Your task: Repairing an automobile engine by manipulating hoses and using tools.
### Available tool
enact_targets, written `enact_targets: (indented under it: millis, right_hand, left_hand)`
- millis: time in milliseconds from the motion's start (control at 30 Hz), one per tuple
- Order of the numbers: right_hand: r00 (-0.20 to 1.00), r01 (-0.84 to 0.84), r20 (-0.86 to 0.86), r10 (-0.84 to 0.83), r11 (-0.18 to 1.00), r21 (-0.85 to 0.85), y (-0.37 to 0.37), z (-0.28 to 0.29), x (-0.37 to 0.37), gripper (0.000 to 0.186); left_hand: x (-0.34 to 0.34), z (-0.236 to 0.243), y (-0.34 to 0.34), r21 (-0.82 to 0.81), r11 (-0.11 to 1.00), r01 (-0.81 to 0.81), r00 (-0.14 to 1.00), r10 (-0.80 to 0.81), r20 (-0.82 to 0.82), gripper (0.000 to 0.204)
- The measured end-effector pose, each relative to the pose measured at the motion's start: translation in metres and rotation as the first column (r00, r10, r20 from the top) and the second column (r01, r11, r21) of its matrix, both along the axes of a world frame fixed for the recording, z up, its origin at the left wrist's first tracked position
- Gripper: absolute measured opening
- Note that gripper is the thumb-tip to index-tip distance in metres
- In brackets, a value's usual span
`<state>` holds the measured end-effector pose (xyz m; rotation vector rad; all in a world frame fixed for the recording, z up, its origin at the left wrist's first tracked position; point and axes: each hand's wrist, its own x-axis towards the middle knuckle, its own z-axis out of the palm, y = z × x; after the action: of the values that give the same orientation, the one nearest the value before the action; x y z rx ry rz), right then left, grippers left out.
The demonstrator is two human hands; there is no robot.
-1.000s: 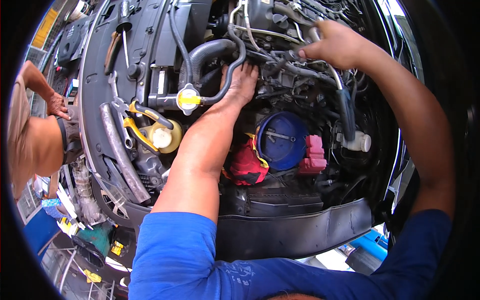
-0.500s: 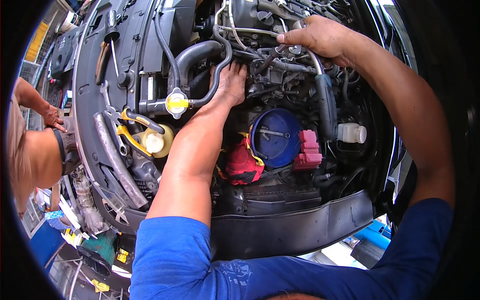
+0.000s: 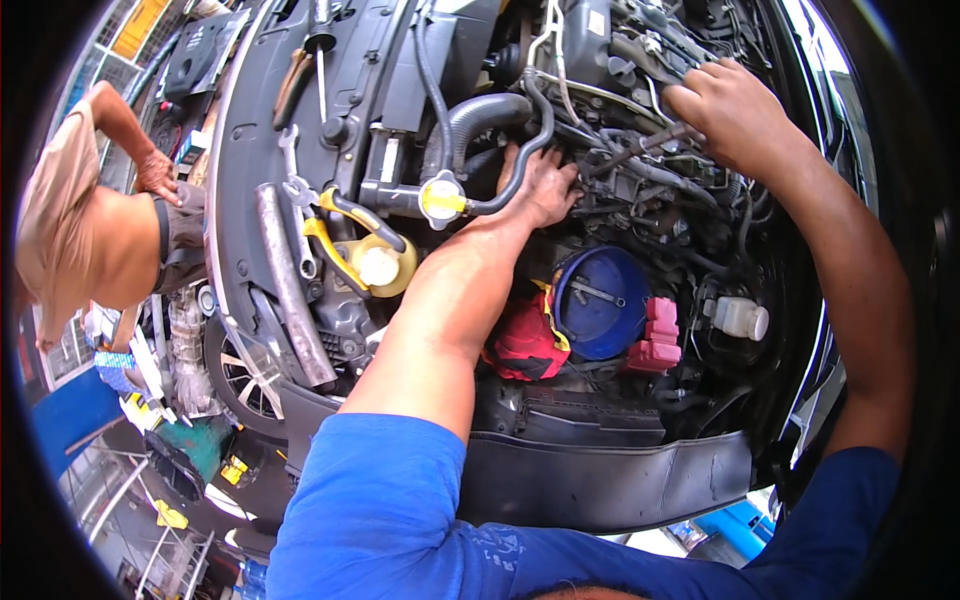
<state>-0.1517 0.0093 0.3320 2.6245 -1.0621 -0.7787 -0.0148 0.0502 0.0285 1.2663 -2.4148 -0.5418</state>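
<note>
My left hand (image 3: 545, 188) reaches into the engine bay beside a thin black hose (image 3: 541, 120). Its fingers lie spread over engine parts; the tips are partly hidden. Farther right, my right hand (image 3: 735, 118) is closed in a fist around a ratchet wrench, whose handle is hidden now. From that fist a dark extension bar (image 3: 652, 146) slants down-left into the engine (image 3: 640, 190). A radiator cap (image 3: 442, 200) with a yellow label sits left of my left hand. Near my left forearm lie yellow-handled pliers (image 3: 338, 255) and a wrench (image 3: 305, 225).
A blue bowl (image 3: 605, 325) holding a small metal tool stands beside a red-and-black cloth item (image 3: 530, 335) and red covers (image 3: 655, 338). A white reservoir (image 3: 742, 318) is at right. A screwdriver (image 3: 320, 45) lies on the front panel. At far left stands another person (image 3: 120, 220).
The view has shifted, so the engine bay appears farther right. My right fist has turned, and the ratchet's handle, seen hanging toward me before, is out of sight. My left hand stays by the hose.
</note>
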Motion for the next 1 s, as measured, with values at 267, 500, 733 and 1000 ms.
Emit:
enact_targets:
  millis: [267,500,733,1000]
  right_hand:
    - [0.919,0.39,0.057,-0.39,0.921,0.011,0.01,-0.004,0.008,0.027]
    - [0.469,0.787,0.123,-0.875,0.477,0.391,0.007,0.0,0.003,0.046]
    - [0.645,0.749,-0.016,-0.764,0.628,0.21,0.004,-0.001,0.012,0.042]
    - [0.926,0.374,0.074,-0.371,0.927,-0.025,0.009,-0.009,0.004,0.03]
  left_hand:
    - [0.008,0.023,0.003,0.066,0.998,-0.005,0.997,0.0,0.083,0.044]
    - [0.006,0.015,0.003,0.045,0.999,0.002,0.998,-0.005,0.055,0.043]
    - [0.0,-0.004,-0.001,-0.059,0.998,0.008,1.0,-0.008,-0.01,0.046]
    - [0.0,0.009,-0.003,0.024,0.999,0.026,0.994,-0.028,0.103,0.051]
